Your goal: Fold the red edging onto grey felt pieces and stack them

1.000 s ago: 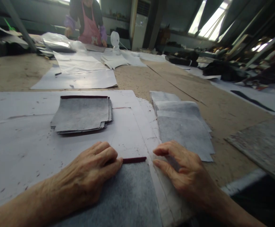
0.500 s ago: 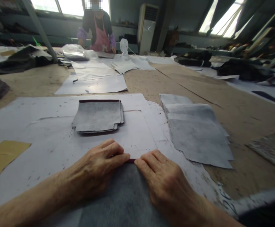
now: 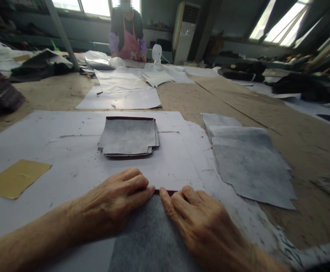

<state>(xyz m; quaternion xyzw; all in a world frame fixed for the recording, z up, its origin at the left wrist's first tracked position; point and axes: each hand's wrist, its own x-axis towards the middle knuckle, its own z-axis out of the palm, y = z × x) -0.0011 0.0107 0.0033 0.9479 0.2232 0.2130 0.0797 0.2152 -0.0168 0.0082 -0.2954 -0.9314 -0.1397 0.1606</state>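
Note:
A grey, felt-like fabric piece [image 3: 156, 234] lies in front of me, with a narrow dark maroon strip folded along its far edge. My left hand [image 3: 116, 202] is closed at the left part of that edge, its thumb and curled fingers pressed on the fold. On the right part, my right hand [image 3: 201, 219] has its fingers bunched and pressing on the strip, the thumb close to the left hand's fingertips. Both hands hide much of the piece's sides. Just beyond them sits a stack of similar grey pieces [image 3: 129, 136], the top one showing a maroon far edge.
White paper [image 3: 76, 166] covers the tabletop under my hands. A yellow-brown card [image 3: 17, 179] lies at left, and a pile of larger grey sheets [image 3: 247, 162] at right. Across the table stands a person in a pink apron [image 3: 129, 41], near a small white fan [image 3: 157, 54].
My right hand has shifted along the fold to the right and its fingers have changed position, baring more maroon strip. My left hand stays at the edge. The whole view has swung slightly left.

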